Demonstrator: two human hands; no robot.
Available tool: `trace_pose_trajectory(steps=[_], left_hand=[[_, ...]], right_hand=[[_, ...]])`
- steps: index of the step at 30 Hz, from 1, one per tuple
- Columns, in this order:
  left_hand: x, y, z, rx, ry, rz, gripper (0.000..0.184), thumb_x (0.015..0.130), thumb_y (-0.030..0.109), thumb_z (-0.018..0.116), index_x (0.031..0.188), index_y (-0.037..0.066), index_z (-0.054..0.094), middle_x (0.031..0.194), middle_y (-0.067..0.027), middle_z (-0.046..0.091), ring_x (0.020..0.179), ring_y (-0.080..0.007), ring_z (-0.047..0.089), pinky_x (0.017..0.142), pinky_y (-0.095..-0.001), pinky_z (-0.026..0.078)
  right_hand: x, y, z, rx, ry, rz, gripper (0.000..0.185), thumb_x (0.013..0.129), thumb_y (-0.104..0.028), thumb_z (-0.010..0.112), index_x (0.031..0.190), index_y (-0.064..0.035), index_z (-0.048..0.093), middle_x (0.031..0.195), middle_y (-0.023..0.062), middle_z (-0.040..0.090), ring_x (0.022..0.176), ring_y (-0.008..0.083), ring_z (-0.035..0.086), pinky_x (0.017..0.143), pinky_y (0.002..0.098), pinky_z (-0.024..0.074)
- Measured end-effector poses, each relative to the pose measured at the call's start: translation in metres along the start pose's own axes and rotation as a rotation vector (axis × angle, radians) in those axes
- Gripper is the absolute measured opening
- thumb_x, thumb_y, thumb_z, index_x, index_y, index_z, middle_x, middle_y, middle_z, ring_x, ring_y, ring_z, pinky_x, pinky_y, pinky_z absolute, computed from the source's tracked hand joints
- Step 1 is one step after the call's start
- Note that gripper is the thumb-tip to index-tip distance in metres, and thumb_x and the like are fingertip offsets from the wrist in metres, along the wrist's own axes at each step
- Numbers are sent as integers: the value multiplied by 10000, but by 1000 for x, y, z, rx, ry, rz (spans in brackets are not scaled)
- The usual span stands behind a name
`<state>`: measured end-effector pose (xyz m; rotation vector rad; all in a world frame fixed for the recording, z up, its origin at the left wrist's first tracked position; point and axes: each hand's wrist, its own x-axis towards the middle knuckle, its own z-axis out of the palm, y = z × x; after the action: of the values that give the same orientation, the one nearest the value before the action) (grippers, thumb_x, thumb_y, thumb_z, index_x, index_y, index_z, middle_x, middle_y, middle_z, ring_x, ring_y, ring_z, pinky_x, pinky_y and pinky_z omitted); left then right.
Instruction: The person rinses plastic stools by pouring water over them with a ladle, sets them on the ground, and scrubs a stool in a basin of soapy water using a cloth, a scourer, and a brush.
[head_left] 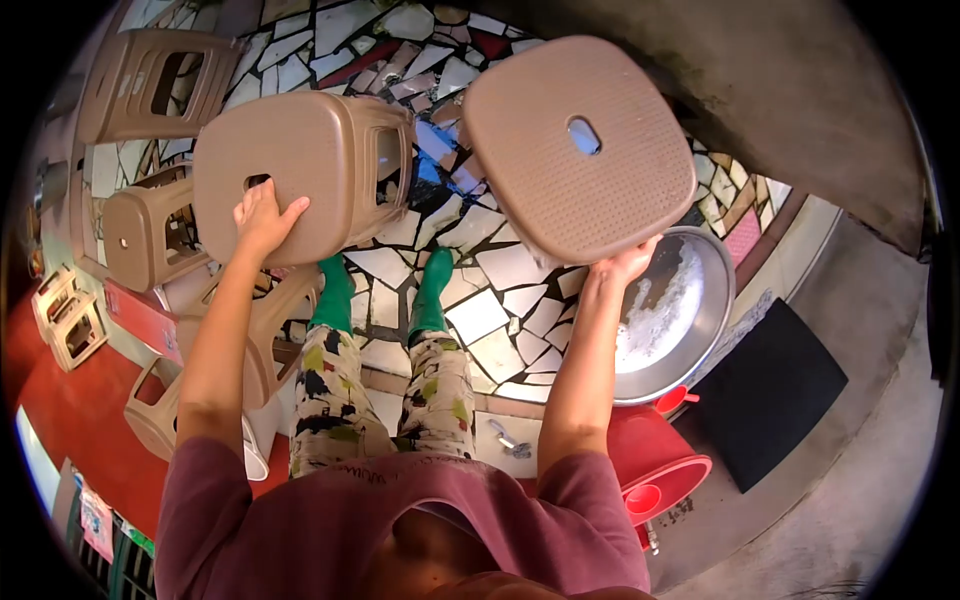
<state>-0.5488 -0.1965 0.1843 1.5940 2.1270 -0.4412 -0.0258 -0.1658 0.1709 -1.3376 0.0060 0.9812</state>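
A brown plastic stool (270, 130) is on the left, its seat facing me and its legs pointing right. My left hand (265, 220) lies on that seat, fingertips at the handle slot and thumb apart. On the right, a second brown plastic stool (560, 110) is tilted up with its textured seat toward me. My right hand (630, 262) grips its lower edge, the fingers partly hidden behind the rim. Just below that hand, a metal basin (722, 300) holds white suds.
Several more brown stools (140, 85) stand along the left side. At the lower right are a red bucket (655, 450), a red dipper (675, 399) and a black board (775, 395). Broken-tile flooring (478, 316) lies around my green boots (430, 290); a concrete wall (800, 100) rises at upper right.
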Motion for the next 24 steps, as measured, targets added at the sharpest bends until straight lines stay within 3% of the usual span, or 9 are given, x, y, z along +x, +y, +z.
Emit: trace_pose_trajectory(steps=[4,6,10,12,14,17,20,22,24], left_hand=[[2,-4,6,27,-27,0,876,841,617,572,1381,-46,383,1390,-228,442,1338,-345,351,1093,-477,212],[3,-6,7,36,-27,1,880,846,621,565,1385,-48,373,1396,-228,434,1341,-349,345,1096,-479,207],[1,-5,8,54,-28,14,883,855,618,555,1394,-51,353,1402,-230,426,1349,-351,333,1097,-482,204],[-3,-2,6,50,-24,21,887,858,618,552,1400,-52,341,1404,-232,422,1353,-351,326,1098,-482,204],[-6,2,7,48,46,59,819,868,599,550,1349,-51,421,1365,-231,461,1320,-362,369,1088,-476,227],[-6,-12,8,-116,201,137,668,899,527,555,1264,-32,523,1307,-233,505,1257,-364,436,1056,-459,298],[-7,-51,-13,-289,505,142,544,937,451,539,1219,-13,576,1255,-220,546,1198,-346,492,1017,-429,364],[0,-89,-11,-403,661,-102,519,963,423,513,1263,1,556,1229,-212,566,1181,-333,509,1002,-407,390],[15,-142,-2,-794,376,-395,605,978,503,440,1277,-12,548,1300,-187,544,1195,-316,509,1029,-403,372]], right_hand=[[49,35,-50,-31,8,-54,568,1003,-502,352,1332,-55,469,1337,109,529,1177,279,534,970,450,472],[61,44,-78,-25,185,251,610,1000,-541,310,1387,-85,427,1348,125,518,1205,269,519,959,476,474],[25,47,-105,-182,425,226,590,995,-548,343,1349,-89,456,1296,100,545,1138,220,554,950,442,461],[-14,66,-101,-342,412,122,508,993,-499,404,1285,-93,495,1058,28,620,901,147,591,792,365,484],[-66,91,-65,-461,258,136,326,942,-342,546,1143,-86,563,864,-5,644,798,113,588,714,321,475],[-143,137,17,-572,-267,337,366,955,-400,556,1110,-73,613,1011,46,653,916,132,608,773,303,482],[-178,184,88,-571,-449,454,384,950,-386,566,1087,-34,639,951,27,654,853,121,597,747,250,460],[-183,218,122,-582,-451,414,377,955,-367,558,1088,-26,650,899,8,642,796,115,560,723,263,445],[-187,234,139,-570,-392,512,361,955,-335,557,1090,-15,656,876,6,626,764,107,523,702,276,436]])
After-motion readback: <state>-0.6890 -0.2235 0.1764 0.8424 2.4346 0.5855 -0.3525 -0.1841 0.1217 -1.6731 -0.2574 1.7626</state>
